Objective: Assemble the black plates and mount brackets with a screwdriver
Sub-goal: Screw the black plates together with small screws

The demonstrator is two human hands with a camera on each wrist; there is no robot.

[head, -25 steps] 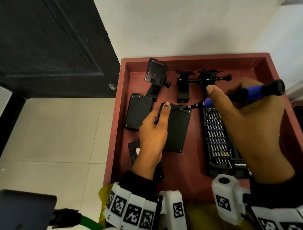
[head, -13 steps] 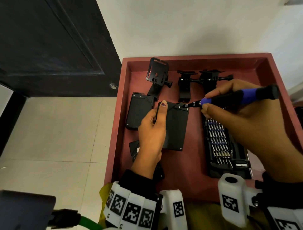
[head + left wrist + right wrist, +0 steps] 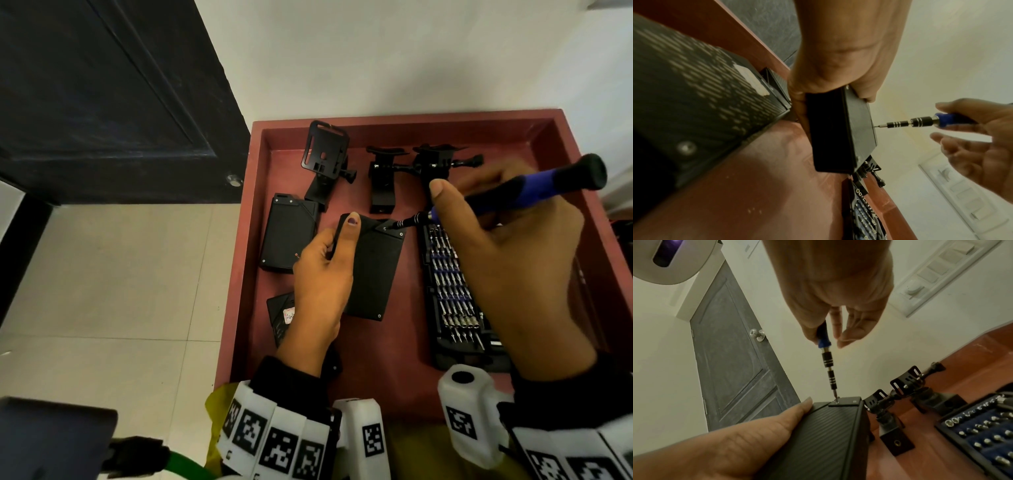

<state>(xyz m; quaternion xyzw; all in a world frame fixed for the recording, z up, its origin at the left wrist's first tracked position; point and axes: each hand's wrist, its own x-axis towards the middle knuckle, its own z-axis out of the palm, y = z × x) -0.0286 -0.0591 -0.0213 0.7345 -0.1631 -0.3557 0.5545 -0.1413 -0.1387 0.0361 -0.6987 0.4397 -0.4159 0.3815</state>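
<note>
My left hand [image 3: 329, 270] grips a black plate [image 3: 373, 270] by its left edge, thumb lying along its top face, holding it tilted above the red tray [image 3: 394, 370]. My right hand [image 3: 507, 260] holds a blue-and-black screwdriver [image 3: 524, 190]; its tip sits on a screw at the plate's top right corner [image 3: 836, 400]. In the left wrist view the screwdriver bit [image 3: 890, 125] meets the plate [image 3: 840, 129] face, and the right hand's [image 3: 978, 138] lower fingers are spread loosely. A second black plate [image 3: 287, 233] lies to the left.
Several black mount brackets [image 3: 404, 171] stand at the tray's far side, one with a frame [image 3: 325, 147]. An open bit set case [image 3: 455, 298] lies on the right. Another black part [image 3: 281, 315] with a label lies under my left wrist. A dark door [image 3: 102, 102] stands left.
The right hand's fingers have shifted round the screwdriver handle, the thumb lifting then returning, as in turning it. The plate and left hand stayed nearly still.
</note>
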